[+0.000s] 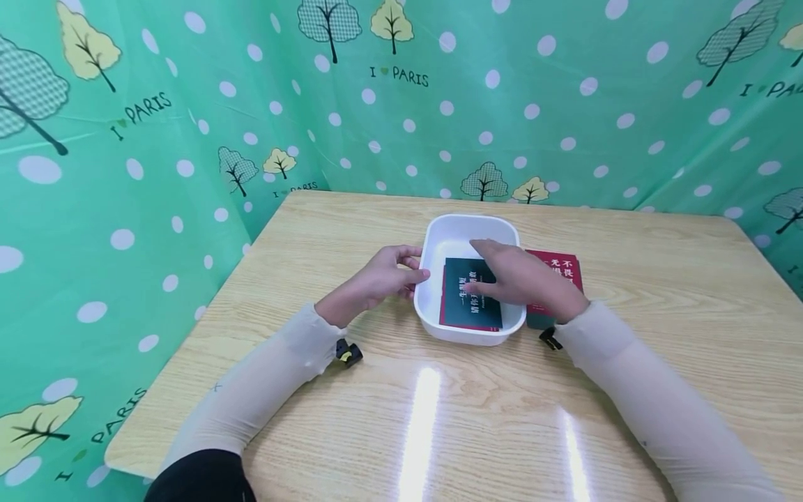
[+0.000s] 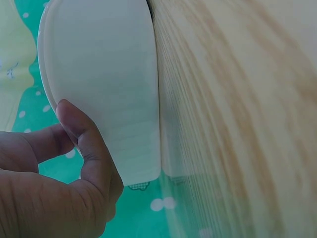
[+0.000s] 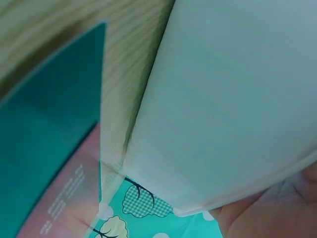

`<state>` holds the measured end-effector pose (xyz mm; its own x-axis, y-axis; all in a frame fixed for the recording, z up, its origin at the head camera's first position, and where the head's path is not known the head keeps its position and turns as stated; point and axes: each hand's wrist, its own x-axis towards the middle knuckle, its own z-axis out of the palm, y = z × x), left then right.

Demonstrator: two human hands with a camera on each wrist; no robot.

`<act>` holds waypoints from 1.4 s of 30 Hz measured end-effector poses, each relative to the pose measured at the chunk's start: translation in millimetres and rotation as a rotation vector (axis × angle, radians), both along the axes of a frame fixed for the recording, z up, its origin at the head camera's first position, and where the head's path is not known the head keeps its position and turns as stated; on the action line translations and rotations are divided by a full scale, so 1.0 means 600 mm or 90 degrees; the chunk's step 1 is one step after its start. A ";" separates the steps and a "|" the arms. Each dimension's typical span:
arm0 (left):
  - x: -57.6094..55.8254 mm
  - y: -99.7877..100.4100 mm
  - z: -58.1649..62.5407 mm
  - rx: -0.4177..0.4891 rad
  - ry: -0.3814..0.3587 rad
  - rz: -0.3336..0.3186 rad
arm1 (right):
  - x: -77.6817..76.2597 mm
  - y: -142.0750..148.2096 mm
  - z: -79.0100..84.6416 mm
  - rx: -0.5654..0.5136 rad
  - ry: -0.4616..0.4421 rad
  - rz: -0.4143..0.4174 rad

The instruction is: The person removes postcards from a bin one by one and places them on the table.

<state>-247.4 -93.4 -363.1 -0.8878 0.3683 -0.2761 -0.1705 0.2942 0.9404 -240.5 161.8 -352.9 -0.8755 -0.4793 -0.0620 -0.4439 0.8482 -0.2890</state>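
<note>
A white plastic bin (image 1: 444,233) stands on the wooden table. In it lies a dark green card (image 1: 467,315) with white lettering, with red edges showing beneath. At the bin's left side, my left hand (image 1: 387,277) pinches the rim, thumb over it and fingers against the outer wall. The left wrist view shows this hand (image 2: 79,183) against the bin's wall (image 2: 109,89). My right hand (image 1: 523,275) reaches over the right rim with fingers extended above the green card, covering part of it. Only its palm (image 3: 272,208) shows in the right wrist view.
Right of the bin, a red card (image 1: 567,268) with white lettering lies overlapping a dark green one (image 1: 538,319); my right hand partly covers them. A green patterned curtain (image 1: 401,111) hangs behind the table (image 1: 659,279) and along its left.
</note>
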 end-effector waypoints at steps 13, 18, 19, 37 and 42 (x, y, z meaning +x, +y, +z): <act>0.001 0.000 -0.002 0.002 0.012 0.014 | -0.001 -0.011 -0.007 0.138 -0.003 0.020; 0.003 0.000 -0.001 0.007 0.010 0.018 | 0.002 -0.016 -0.011 0.169 0.023 0.031; 0.003 0.000 0.000 0.007 0.010 0.018 | 0.003 -0.016 -0.012 0.176 0.024 0.033; 0.006 0.001 0.004 -0.010 0.009 0.018 | 0.003 -0.017 -0.015 0.216 0.032 0.039; 0.007 0.002 0.005 -0.008 0.012 0.017 | 0.004 -0.017 -0.016 0.212 0.048 0.037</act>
<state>-242.9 -92.3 -360.3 -0.9021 0.3411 -0.2645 -0.1611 0.3023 0.9395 -238.0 151.6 -362.6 -0.8557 -0.4923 -0.1597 -0.5032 0.8635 0.0343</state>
